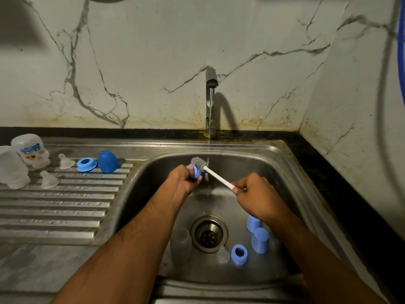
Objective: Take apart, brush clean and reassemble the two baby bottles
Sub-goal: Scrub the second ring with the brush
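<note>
My left hand (183, 179) grips a blue screw ring (196, 171) over the sink, under the running water. My right hand (258, 195) holds the white handle of a bottle brush (215, 174); its grey bristle head pokes past the ring. On the draining board stand two upturned clear bottles (30, 150) (12, 167), two clear teats (65, 161) (49, 179), a blue ring (86, 164) and a blue cap (107, 161). In the sink lie two blue caps (253, 223) (260, 240), another blue ring (239, 254), a clear teat (223, 255) and a faint clear bottle (182, 244).
The tap (210, 99) at the back runs a thin stream into the steel sink (274, 163). The drain (209, 234) sits mid-basin. A ribbed draining board (54, 207) lies to the left. Marble-patterned walls close in behind and on the right.
</note>
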Demonstrator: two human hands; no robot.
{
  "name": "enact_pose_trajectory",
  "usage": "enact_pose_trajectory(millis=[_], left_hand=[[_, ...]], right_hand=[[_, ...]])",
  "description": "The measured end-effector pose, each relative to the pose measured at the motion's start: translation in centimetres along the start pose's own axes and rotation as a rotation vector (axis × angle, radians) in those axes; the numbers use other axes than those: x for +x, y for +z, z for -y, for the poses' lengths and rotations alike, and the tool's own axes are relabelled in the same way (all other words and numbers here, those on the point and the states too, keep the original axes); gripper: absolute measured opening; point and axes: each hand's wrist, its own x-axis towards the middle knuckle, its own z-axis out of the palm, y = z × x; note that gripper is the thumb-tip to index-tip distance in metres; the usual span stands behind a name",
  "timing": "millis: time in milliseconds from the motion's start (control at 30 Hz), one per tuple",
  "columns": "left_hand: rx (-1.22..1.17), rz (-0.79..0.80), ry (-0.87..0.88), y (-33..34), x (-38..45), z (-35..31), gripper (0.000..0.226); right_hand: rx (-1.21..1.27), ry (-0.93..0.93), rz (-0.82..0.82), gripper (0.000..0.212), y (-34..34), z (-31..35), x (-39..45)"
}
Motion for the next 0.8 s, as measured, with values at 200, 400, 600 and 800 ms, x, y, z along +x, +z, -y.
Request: enact_pose_trajectory(millis=[200,400,600,800], left_hand=[[0.164,0.104,0.014,0.2,-0.8,0.3,0.03],[-0.113,0.025,-0.078,-1.0,-0.6,-0.3,0.022],[-0.169,-0.03,-0.042,-0.7,-0.3,-0.3,0.024],[0.143,0.115,-0.051,0.7,-1.7,0.5,0.028]], right_hand=[[0.026,0.013,-0.053,0.022,-0.7,0.1,0.0],[0.067,0.005,-0.026,0.025,-0.8,-0.2,-0.2],[0.048,-0.014,-0.007,0.022,0.0,-0.2,-0.2],[0.018,0.002,-0.06,0.023,-0.1,0.0,0.2]])
